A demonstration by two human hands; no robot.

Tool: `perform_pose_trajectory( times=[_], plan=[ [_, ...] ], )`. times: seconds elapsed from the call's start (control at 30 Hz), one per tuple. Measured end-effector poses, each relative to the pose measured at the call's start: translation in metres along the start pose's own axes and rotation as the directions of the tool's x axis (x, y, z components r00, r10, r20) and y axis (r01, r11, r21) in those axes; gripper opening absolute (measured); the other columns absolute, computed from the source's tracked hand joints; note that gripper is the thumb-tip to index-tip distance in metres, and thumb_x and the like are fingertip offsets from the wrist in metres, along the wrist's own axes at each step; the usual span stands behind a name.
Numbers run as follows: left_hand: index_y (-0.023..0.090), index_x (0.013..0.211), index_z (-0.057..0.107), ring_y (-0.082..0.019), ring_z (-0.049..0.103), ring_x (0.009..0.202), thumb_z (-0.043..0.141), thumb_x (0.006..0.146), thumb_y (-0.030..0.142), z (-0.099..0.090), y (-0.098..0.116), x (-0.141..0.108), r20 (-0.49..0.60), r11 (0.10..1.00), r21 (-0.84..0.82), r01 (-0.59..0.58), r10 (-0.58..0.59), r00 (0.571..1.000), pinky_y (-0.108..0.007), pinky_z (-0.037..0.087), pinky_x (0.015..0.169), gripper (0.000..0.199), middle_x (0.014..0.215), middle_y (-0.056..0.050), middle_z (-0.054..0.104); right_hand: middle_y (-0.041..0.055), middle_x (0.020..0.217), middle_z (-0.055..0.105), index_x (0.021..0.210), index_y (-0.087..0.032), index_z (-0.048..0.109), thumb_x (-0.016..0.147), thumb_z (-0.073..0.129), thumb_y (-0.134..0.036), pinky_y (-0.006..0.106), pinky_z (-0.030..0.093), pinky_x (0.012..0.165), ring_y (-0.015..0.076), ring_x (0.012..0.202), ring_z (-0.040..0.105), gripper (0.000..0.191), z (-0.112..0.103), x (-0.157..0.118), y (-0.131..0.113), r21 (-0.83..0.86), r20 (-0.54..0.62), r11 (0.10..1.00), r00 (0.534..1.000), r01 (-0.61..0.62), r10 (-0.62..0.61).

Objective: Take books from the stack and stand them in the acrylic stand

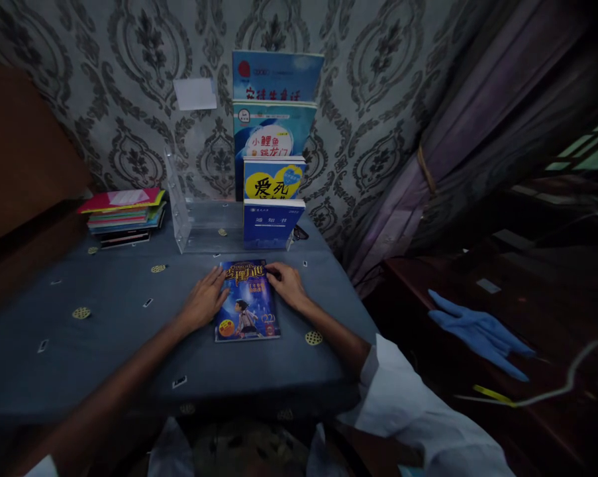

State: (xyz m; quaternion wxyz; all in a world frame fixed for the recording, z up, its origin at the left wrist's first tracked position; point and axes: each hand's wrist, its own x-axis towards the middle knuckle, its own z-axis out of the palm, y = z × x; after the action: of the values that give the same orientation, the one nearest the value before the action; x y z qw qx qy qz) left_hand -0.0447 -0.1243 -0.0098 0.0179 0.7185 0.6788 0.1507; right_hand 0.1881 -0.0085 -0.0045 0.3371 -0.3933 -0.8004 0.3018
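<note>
A blue-purple book (249,308) with a cartoon figure and yellow title lettering lies cover-up on the table. My left hand (206,298) rests along its left edge, fingers stretched and the thumb apart over the cover. At the upper right corner, my right hand (287,285) has its fingers bent and closed at the edge of the book. Just behind stands a clear acrylic book rack (209,228). Its right side holds upright books in tiers, with a blue book (273,225) in front and a yellow-and-blue book (273,179) behind it.
A stack of books and papers (122,218) sits at the table's back left. Dark glasses (300,232) lie partly hidden by the rack. On a dark red surface to the right are a blue glove (477,334) and a pale cable (571,377). A purple curtain (418,185) hangs beside the table.
</note>
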Motion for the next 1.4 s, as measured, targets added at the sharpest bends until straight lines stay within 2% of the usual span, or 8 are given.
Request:
perform_pose_trajectory(
  times=[0.17,0.5,1.0,1.4],
  plan=[
    [0.009,0.145,0.047,-0.029,0.036,0.147,0.036,0.100,0.038,0.003,-0.005,0.013,-0.003,0.998,-0.035,-0.053,0.053,0.999,-0.049,0.032,0.119,0.054,0.155,-0.019,0.043,0.0054,0.102,0.078,0.112,-0.021,0.071,0.086,0.054,-0.014,0.035,0.057,0.083,0.0205,0.094,0.073,0.031,0.003,0.003,0.006,0.132,-0.062,0.991,0.997,-0.033,0.041],
    [0.008,0.149,0.042,-0.028,0.030,0.150,0.034,0.103,0.040,0.006,0.010,0.037,0.070,0.987,-0.005,-0.162,0.162,0.984,-0.048,0.025,0.122,0.056,0.158,-0.019,0.039,0.0075,0.102,0.079,0.120,-0.019,0.067,0.089,0.051,-0.016,0.033,0.056,0.081,0.0209,0.092,0.075,0.035,-0.001,-0.002,0.004,0.157,-0.072,0.987,0.996,-0.036,0.047],
    [0.016,0.154,0.036,-0.023,0.027,0.152,0.032,0.104,0.041,0.008,0.035,0.081,0.176,0.929,-0.112,-0.352,0.367,0.913,-0.047,0.025,0.122,0.056,0.162,-0.011,0.033,0.0070,0.102,0.079,0.128,-0.020,0.060,0.090,0.046,-0.017,0.036,0.055,0.090,0.0210,0.096,0.075,0.041,-0.001,-0.003,0.008,0.166,-0.079,0.986,0.996,-0.023,0.036],
    [0.017,0.153,0.038,-0.019,0.028,0.151,0.030,0.105,0.037,0.001,0.038,0.079,0.181,0.884,-0.131,-0.449,0.467,0.866,-0.044,0.019,0.124,0.052,0.160,-0.009,0.037,0.0063,0.100,0.079,0.130,-0.019,0.057,0.090,0.046,-0.016,0.037,0.053,0.093,0.0198,0.097,0.074,0.043,0.001,0.000,0.014,0.140,-0.083,0.990,0.996,-0.027,0.039]
  ],
)
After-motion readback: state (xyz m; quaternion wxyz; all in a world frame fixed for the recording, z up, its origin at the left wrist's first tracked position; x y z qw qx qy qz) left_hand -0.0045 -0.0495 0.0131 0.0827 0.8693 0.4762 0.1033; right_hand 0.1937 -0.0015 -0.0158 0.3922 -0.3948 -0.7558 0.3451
